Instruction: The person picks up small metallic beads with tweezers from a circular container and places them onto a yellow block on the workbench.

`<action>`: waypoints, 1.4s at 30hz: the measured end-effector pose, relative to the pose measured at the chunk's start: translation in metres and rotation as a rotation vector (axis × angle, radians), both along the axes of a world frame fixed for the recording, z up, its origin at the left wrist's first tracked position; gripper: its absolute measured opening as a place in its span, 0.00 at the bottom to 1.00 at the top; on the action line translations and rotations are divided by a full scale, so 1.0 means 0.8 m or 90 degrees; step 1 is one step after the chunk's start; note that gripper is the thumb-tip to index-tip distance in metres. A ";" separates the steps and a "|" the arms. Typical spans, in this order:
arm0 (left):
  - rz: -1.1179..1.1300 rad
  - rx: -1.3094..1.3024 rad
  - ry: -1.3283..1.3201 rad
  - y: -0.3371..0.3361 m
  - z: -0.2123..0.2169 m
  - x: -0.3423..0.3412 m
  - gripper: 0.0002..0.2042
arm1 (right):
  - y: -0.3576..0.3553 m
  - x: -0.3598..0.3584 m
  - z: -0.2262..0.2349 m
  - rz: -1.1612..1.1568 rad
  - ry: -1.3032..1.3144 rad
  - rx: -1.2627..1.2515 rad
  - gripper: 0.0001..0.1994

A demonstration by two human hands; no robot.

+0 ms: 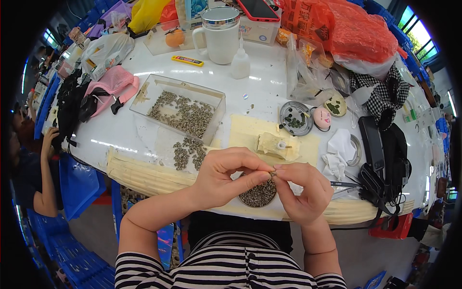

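Note:
My left hand [230, 174] and my right hand [304, 189] meet at the table's near edge, thumbs and forefingers pinched together. Between their fingertips is a tiny metal-coloured part [273, 173], too small to make out in detail. Just below the fingers stands a round dish [256, 206] full of similar small metal pieces [258, 193], partly covered by my hands. Beyond them, a tape-covered block [278, 146] with a small peg sits on a yellowish sheet [244, 129]. Left of it is a loose heap of metal pieces [189, 153], beside a clear plastic tray [217, 118] holding many more.
A white dropper bottle [240, 65], a lidded mug [221, 41] and a yellow cutter [187, 61] stand or lie farther back. To the right are a round dish of dark green pieces [294, 119], tweezers [344, 184] and a black bag [385, 168]. Another person's arm [45, 178] shows at left.

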State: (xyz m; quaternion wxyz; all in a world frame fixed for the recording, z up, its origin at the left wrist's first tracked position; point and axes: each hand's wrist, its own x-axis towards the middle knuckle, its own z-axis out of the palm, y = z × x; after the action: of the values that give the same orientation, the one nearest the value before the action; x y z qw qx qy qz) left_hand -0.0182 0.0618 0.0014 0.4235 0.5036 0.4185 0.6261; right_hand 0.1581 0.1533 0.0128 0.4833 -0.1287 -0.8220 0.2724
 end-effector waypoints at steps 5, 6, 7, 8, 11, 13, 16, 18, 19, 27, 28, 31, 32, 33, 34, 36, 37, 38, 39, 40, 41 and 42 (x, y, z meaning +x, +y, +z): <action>0.116 0.159 0.270 0.005 0.005 -0.003 0.09 | -0.002 0.003 0.002 -0.002 -0.024 -0.061 0.10; 0.127 0.169 0.286 0.005 0.004 -0.002 0.10 | -0.002 0.002 0.002 -0.001 -0.023 -0.059 0.10; 0.139 0.180 0.301 0.004 0.003 -0.001 0.10 | -0.002 0.002 0.002 0.000 -0.022 -0.058 0.10; 0.151 0.191 0.319 0.003 0.003 0.000 0.10 | -0.003 0.002 0.002 0.002 -0.020 -0.055 0.10; 0.175 0.221 0.335 0.004 0.002 0.000 0.10 | -0.004 0.001 0.003 0.008 -0.024 -0.063 0.10; 0.192 0.222 0.339 0.005 0.000 0.003 0.10 | -0.004 0.002 0.002 0.003 -0.018 -0.060 0.10; 0.197 0.239 0.365 0.005 -0.001 0.003 0.11 | -0.004 0.003 0.002 0.002 -0.012 -0.060 0.10; 0.198 0.253 0.387 0.005 -0.001 0.002 0.12 | -0.004 0.003 0.002 -0.005 -0.011 -0.055 0.10; 0.201 0.259 0.398 0.005 0.000 0.002 0.12 | -0.003 0.003 0.003 -0.013 -0.011 -0.050 0.10; 0.227 0.238 0.416 0.007 0.000 0.006 0.11 | 0.018 0.010 -0.002 -0.230 -0.044 -0.047 0.11; 0.230 0.230 0.416 0.008 -0.001 0.005 0.11 | 0.021 0.009 -0.005 -0.233 -0.058 -0.050 0.11; 0.232 0.217 0.413 0.009 -0.002 0.004 0.11 | 0.027 0.005 -0.008 -0.239 -0.098 -0.059 0.10; 0.234 0.214 0.411 0.009 -0.002 0.004 0.11 | 0.026 0.002 -0.006 -0.237 -0.113 -0.062 0.09; 0.229 0.207 0.410 0.009 -0.001 0.004 0.11 | 0.026 0.001 -0.005 -0.235 -0.127 -0.064 0.09; 0.225 0.201 0.409 0.009 0.000 0.004 0.11 | 0.027 0.001 -0.007 -0.230 -0.135 -0.057 0.09; 0.224 0.191 0.407 0.007 0.002 0.004 0.11 | 0.029 0.001 -0.008 -0.217 -0.152 -0.040 0.09; 0.226 0.187 0.405 0.006 0.002 0.003 0.11 | 0.029 0.002 -0.008 -0.230 -0.137 -0.032 0.08; 0.229 0.183 0.404 0.006 0.002 0.003 0.11 | 0.028 0.002 -0.006 -0.243 -0.123 -0.023 0.08; 0.229 0.185 0.400 0.007 0.001 0.003 0.11 | 0.027 0.003 -0.004 -0.255 -0.108 -0.014 0.07; 0.229 0.187 0.396 0.008 0.001 0.003 0.10 | 0.025 0.006 -0.003 -0.252 -0.073 -0.024 0.07; 0.230 0.186 0.394 0.007 0.001 0.003 0.10 | 0.021 0.009 -0.002 -0.247 -0.037 -0.037 0.06; 0.230 0.186 0.395 0.007 0.001 0.003 0.10 | 0.019 0.012 -0.002 -0.242 -0.001 -0.050 0.06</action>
State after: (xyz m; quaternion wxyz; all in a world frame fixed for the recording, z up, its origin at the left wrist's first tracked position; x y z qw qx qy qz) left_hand -0.0158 0.0676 0.0022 0.0837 0.6423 0.5147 0.5616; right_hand 0.1675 0.1688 0.0115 0.5204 -0.3006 -0.7718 0.2080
